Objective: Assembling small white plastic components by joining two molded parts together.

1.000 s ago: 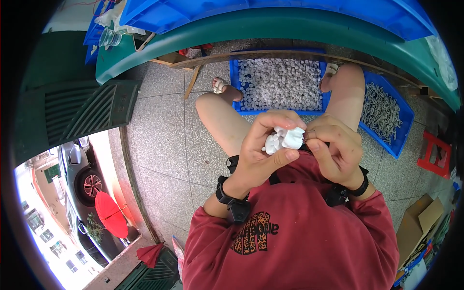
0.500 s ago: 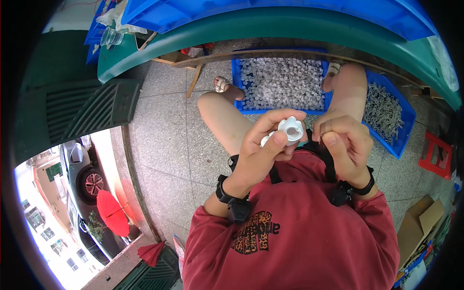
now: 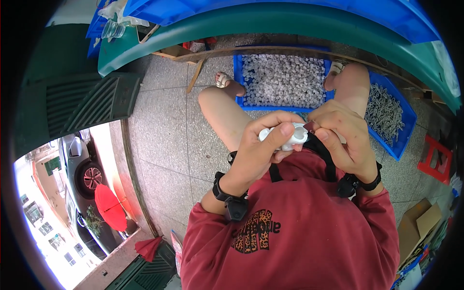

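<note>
A hollow white plastic part (image 3: 296, 140) with a round open end is gripped in my left hand (image 3: 261, 147). Thumb and fingers wrap its sides, with the opening turned toward my right hand (image 3: 345, 137). Between my right thumb and bent fingers is a small, thin, dark reddish-brown flat piece (image 3: 310, 126). Its tip meets the rim of the white part's opening or lies right beside it; I cannot tell which. My fingers cover the rest of the flat piece. Both hands are close together above my lap.
Between my feet stands a blue bin (image 3: 238, 79) of small whitish pieces. Right of it, another blue bin (image 3: 408, 128) holds grey hook-like pieces. A green tabletop (image 3: 232, 33) with blue trays crosses the far side. A red stool (image 3: 437, 159) and cardboard box (image 3: 418, 222) are at right.
My right hand has moved left to meet the white part, bringing the flat piece to its opening. The left hand has turned the opening toward the right.
</note>
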Tool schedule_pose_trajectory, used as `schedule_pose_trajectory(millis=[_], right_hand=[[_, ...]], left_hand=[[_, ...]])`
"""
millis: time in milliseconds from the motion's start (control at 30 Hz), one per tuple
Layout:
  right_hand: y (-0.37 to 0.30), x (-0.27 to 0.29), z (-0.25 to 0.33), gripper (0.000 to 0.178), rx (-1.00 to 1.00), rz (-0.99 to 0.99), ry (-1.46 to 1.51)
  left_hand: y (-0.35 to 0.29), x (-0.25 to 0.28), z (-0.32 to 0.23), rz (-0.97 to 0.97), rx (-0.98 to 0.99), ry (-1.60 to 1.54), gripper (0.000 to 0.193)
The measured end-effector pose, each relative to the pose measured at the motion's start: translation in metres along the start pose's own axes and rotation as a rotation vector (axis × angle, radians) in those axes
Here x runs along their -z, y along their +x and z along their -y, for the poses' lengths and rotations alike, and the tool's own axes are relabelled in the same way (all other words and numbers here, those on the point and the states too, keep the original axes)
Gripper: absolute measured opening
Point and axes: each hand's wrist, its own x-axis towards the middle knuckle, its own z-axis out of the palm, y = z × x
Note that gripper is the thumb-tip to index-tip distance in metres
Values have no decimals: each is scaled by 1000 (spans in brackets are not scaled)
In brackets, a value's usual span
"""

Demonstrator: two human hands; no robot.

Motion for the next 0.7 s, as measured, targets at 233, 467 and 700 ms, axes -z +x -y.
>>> schedule_pose_trajectory(millis=[233,467,700], right_hand=[[-1,-2,-1,7,-25,22,8],[-1,-3,-1,7,-40,34,5],[-6,4,-4,12,-177,125,117]], left_hand=[[1,0,-1,-18,-30,85,24],[1,1,-2,-18,-36,113,22],[1,-2,-2,-30,-154,327,22]])
